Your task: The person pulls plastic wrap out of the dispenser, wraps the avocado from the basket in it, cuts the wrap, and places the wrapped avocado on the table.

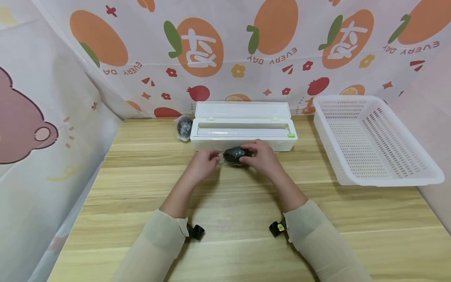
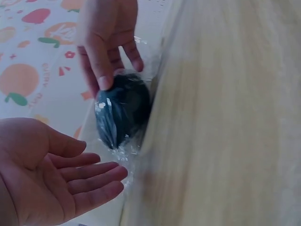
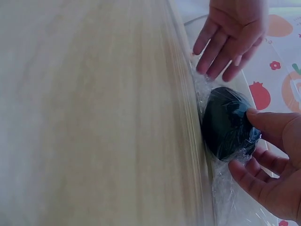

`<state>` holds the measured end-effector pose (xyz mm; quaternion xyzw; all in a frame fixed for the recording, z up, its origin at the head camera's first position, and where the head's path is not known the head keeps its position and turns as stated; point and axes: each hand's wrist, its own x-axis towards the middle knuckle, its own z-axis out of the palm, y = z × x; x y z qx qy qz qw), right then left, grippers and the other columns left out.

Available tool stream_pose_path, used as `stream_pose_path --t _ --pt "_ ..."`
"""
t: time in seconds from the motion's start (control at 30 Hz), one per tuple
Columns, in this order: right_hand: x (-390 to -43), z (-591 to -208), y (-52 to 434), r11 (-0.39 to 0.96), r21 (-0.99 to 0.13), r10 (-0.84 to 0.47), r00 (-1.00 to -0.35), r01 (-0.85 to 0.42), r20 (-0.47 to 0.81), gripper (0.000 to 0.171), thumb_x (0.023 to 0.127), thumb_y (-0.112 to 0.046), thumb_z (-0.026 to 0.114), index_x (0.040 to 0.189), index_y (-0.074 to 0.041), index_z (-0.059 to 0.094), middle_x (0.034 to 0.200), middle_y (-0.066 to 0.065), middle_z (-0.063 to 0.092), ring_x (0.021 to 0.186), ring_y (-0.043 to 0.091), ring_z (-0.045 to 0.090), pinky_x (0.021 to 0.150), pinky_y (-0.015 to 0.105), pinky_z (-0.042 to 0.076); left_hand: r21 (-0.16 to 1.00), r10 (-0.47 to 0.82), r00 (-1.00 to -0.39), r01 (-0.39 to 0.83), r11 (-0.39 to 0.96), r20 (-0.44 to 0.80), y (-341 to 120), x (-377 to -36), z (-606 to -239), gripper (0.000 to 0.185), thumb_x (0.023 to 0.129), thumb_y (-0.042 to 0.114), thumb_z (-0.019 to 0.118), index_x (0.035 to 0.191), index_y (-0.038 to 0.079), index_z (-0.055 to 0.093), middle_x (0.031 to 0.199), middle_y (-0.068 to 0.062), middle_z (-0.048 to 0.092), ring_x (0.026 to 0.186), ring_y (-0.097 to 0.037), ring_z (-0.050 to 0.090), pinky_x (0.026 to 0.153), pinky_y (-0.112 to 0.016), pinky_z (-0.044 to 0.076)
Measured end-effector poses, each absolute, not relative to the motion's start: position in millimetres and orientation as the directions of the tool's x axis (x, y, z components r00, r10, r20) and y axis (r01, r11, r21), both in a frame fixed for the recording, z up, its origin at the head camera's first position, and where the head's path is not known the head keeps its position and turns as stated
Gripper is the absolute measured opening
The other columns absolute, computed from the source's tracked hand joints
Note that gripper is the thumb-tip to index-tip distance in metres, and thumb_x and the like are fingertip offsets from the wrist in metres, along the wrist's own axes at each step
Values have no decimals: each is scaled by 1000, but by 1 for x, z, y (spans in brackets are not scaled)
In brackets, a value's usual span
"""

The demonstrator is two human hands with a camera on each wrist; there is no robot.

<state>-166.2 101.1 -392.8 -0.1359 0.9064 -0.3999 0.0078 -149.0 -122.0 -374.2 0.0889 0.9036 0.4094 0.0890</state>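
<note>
A dark rounded fruit wrapped in cling film lies on the wooden table just in front of the white cling film dispenser box, whose lid stands open. My right hand holds the wrapped fruit, thumb on its top and fingers curled round its side. My left hand is just left of it, fingers straight and palm open, close to the loose film edge and holding nothing. In the left wrist view the right hand's fingers press on the fruit.
A second film-wrapped dark fruit sits left of the dispenser by the back wall. A large white slotted basket stands at the right. Printed cloth walls close off the left, back and right.
</note>
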Motion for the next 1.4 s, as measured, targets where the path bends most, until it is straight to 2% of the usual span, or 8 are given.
stream_pose_path --t 0.13,0.27,0.5,0.77,0.9,1.03,1.2,1.4 --pt "-167 -394 101 637 -727 -260 -960 -255 109 42 81 -24 82 120 -12 71 122 7 63 104 27 61 91 40 52 738 270 -957 103 666 -110 -120 -154 -379 24 98 8 51 112 -2 67 102 -16 69 91 -28 62 83 -43 52" --pt "-168 -394 100 627 -733 -261 -958 -264 122 42 81 -24 82 119 -12 71 121 7 64 106 27 60 92 40 51 688 290 -951 142 712 -105 -116 -160 -379 22 98 9 48 102 2 68 99 -15 68 91 -29 60 81 -44 50" --pt "-169 -397 100 628 -729 -254 -957 -272 138 42 81 -23 82 120 -12 71 120 6 64 104 25 60 91 40 51 631 315 -940 167 758 -130 -109 -167 -375 22 99 11 46 108 1 64 119 -20 65 115 -35 59 99 -49 47" --pt "-166 -401 102 621 -745 -235 -964 -245 121 44 81 -23 82 122 -12 70 124 8 63 107 27 60 93 41 51 569 267 -962 188 800 -59 -104 -152 -361 30 99 17 53 122 3 66 123 -19 66 116 -35 61 96 -51 49" --pt "-165 -400 103 612 -744 -235 -960 -268 152 43 81 -22 82 121 -11 70 124 8 64 111 27 59 94 41 50 549 343 -935 332 767 87 -91 -149 -356 32 97 17 60 127 5 64 125 -15 67 118 -33 61 99 -49 49" --pt "-164 -399 108 575 -788 -225 -968 -221 107 41 83 -22 80 122 -12 70 125 5 64 109 25 60 92 40 51 541 432 -891 434 720 140 -79 -150 -366 31 96 14 63 125 4 65 126 -12 66 122 -29 59 104 -44 46" --pt "-164 -395 118 504 -855 -177 -984 -121 35 37 84 -16 76 121 -14 70 123 6 67 107 25 63 91 40 53 512 419 -893 439 738 162 -74 -152 -377 34 94 15 65 126 3 65 130 -12 63 125 -32 54 110 -45 40" --pt "-171 -400 127 541 -832 -181 -983 -121 25 33 85 -6 68 119 -6 70 114 11 71 103 25 66 92 38 54 512 402 -895 443 736 196 -72 -155 -380 35 93 15 67 125 2 66 129 -12 62 124 -34 53 110 -45 38"
